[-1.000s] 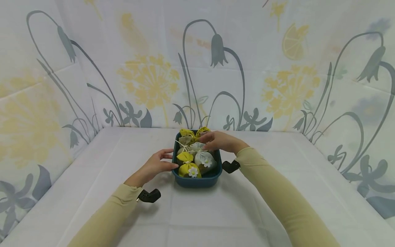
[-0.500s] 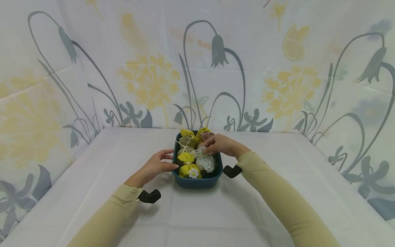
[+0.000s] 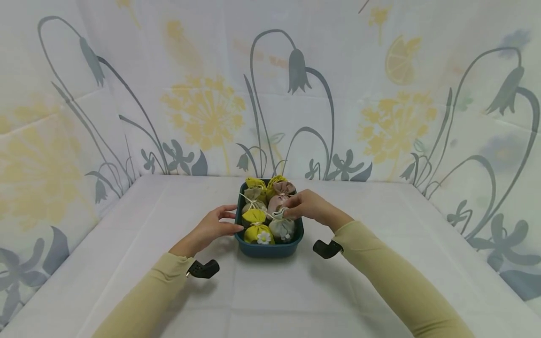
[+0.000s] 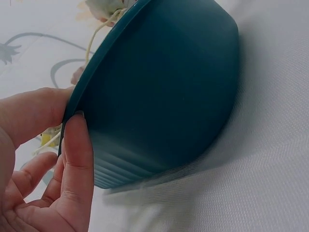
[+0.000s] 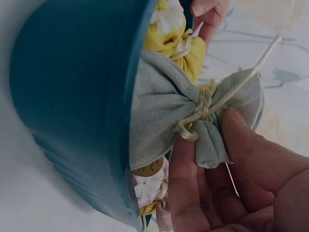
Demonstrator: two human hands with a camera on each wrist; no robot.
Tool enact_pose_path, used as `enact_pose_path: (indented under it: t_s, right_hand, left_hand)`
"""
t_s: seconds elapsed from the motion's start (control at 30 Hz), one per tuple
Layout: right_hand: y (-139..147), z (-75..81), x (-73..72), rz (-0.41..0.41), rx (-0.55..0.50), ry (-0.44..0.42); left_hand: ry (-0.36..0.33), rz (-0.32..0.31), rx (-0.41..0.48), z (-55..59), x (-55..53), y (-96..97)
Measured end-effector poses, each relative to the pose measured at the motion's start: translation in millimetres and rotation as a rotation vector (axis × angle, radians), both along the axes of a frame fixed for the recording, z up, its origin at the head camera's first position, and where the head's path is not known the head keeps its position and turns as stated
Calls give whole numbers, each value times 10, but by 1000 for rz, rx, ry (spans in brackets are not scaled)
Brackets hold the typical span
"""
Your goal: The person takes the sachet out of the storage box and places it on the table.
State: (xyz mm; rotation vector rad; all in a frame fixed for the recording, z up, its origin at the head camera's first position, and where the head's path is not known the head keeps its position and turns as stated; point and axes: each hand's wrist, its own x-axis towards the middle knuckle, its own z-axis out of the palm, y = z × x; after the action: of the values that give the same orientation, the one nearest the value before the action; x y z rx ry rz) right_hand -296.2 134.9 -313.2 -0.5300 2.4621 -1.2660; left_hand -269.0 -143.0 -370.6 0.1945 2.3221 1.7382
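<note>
Behind the white-covered table (image 3: pixel 270 293) hangs a flower-printed backdrop (image 3: pixel 355 110), and toward twelve o'clock from you stands the blue basket (image 3: pixel 269 251), packed with tied pouches (image 3: pixel 255 216). With twelve at that backdrop, your left hand (image 3: pixel 214 226) is at the basket's nine o'clock, thumb and finger lightly nipping its rim, probably to steady it. Your right hand (image 3: pixel 312 206), near three, pinches the gathered neck of the grey pouch (image 5: pixel 157 104) at four o'clock inside, likely because cloth cinched by the drawstring (image 5: pixel 206 104) gives a firmer hold than its rounded body.

Bags (image 3: pixel 258 235) in tub (image 3: pixel 268 251), tub on tbl (image 3: pixel 270 295)
</note>
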Motion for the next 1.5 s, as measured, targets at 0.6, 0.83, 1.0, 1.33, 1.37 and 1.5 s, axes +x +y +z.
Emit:
enact_pose_path:
  t_s: [0.6,0.83,1.0,1.33,1.37,1.5]
  right_hand:
    - [125,135,97,-106,-210,134]
    - [169,329,77,-125,-252,118]
    - [203,443,101,-161,-257,141]
    - [420,449,75,-213,-285,187]
    - [450,442,75,-223,-283,188]
    - [552,430,76,-261,-279,197]
  left_hand:
    - [-5,-5,8,2,-16,-15]
    - [-2,-11,26,-9,-30,-27]
    - [-14,-1,24,-2,-30,-23]
    - [-15,0,35,-1,-12,-19]
    - [-14,0,36,-5,-10,-20]
    - [-11,-1,29,-21,-5,-20]
